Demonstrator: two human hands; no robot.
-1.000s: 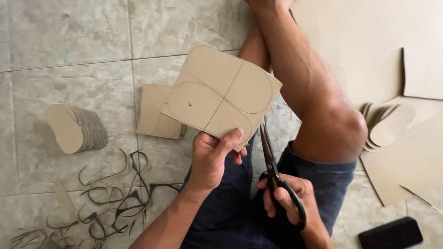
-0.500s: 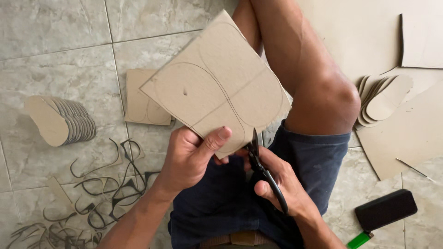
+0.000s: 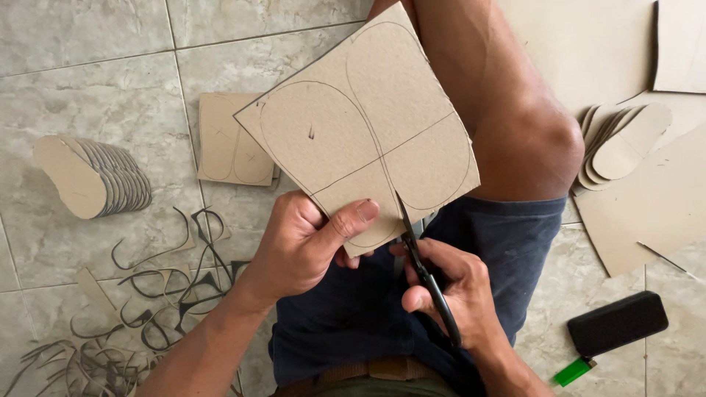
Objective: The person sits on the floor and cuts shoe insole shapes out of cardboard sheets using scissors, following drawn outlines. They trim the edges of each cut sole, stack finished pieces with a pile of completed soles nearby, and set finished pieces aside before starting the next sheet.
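left hand: pinching the one cardboard sheet with two drawn sole outlines
right hand: gripping one pair of scissors, blades just entering the sheet's bottom edge
sole stacks: two, counts unclear

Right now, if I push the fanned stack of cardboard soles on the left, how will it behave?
The stack would probably slide apart, since its soles lie overlapped and loose on the smooth tile floor. Each sole looks thin and flat, so likely light and fairly stiff. It should not roll.

Cardboard sheet: matt brown, rough-cut edges. Scissors: black plastic handles. Floor: smooth, faintly glossy marbled tile.
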